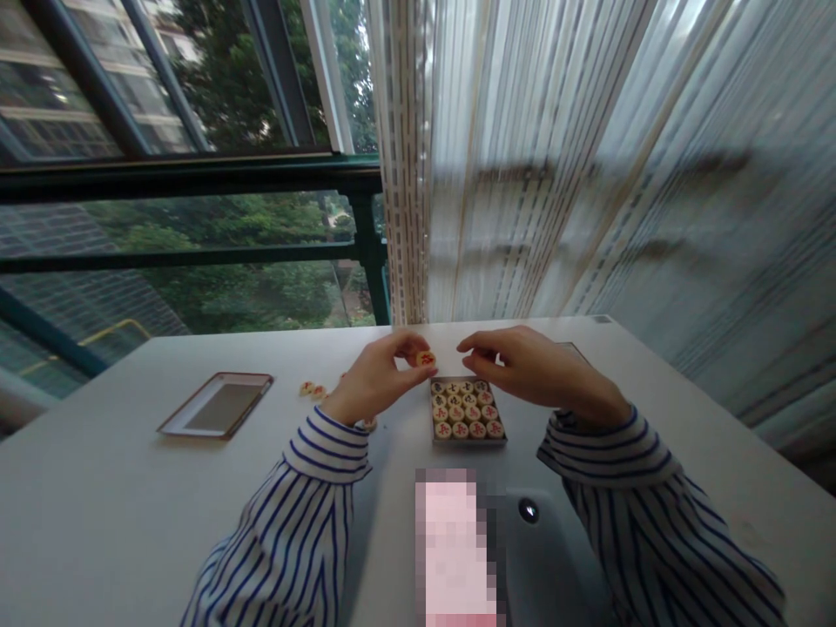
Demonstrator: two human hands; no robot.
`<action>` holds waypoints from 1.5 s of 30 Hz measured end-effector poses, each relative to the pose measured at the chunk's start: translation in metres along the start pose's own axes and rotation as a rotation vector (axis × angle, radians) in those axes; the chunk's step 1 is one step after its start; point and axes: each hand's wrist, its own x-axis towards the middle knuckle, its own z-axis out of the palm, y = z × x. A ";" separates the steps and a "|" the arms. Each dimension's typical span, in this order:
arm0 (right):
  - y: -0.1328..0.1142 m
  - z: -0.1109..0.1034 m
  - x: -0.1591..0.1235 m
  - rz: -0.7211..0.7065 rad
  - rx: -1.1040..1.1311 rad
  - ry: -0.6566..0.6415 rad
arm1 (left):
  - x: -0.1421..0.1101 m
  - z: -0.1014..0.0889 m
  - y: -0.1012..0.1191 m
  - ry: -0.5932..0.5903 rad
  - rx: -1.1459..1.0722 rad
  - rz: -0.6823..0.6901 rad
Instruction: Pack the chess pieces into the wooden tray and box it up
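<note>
My left hand (379,379) pinches a round pale game piece (426,358) with a red mark between thumb and fingers, held just above the far edge of a small box (468,411). The box sits on the white table (97,496) and is packed with several round pieces marked in red or dark characters. My right hand (522,366) hovers over the box's far right corner, fingers curled together near a piece in the back row; I cannot make out whether it holds anything. Both arms wear blue-striped white sleeves.
A shallow lid (217,405) lies open on the table to the left. A few loose pieces (312,390) lie between it and my left hand. A window with a dark railing (189,174) and a striped curtain (522,157) stand behind the table.
</note>
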 end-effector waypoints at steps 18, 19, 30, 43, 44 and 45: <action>0.004 0.015 0.009 0.031 -0.010 -0.075 | 0.001 0.013 -0.016 -0.009 -0.109 -0.206; 0.004 0.015 0.009 0.031 -0.008 -0.074 | 0.002 0.013 -0.016 -0.002 -0.121 -0.221; 0.003 0.016 0.009 0.024 -0.012 -0.070 | 0.003 0.013 -0.011 -0.007 -0.319 -0.307; 0.001 0.018 0.011 0.024 -0.020 -0.077 | 0.004 0.015 0.003 -0.020 -0.456 -0.364; 0.001 0.018 0.011 0.025 -0.021 -0.077 | 0.004 0.015 0.003 -0.022 -0.464 -0.371; 0.000 0.018 0.011 0.023 -0.020 -0.078 | 0.004 0.016 0.003 -0.027 -0.469 -0.377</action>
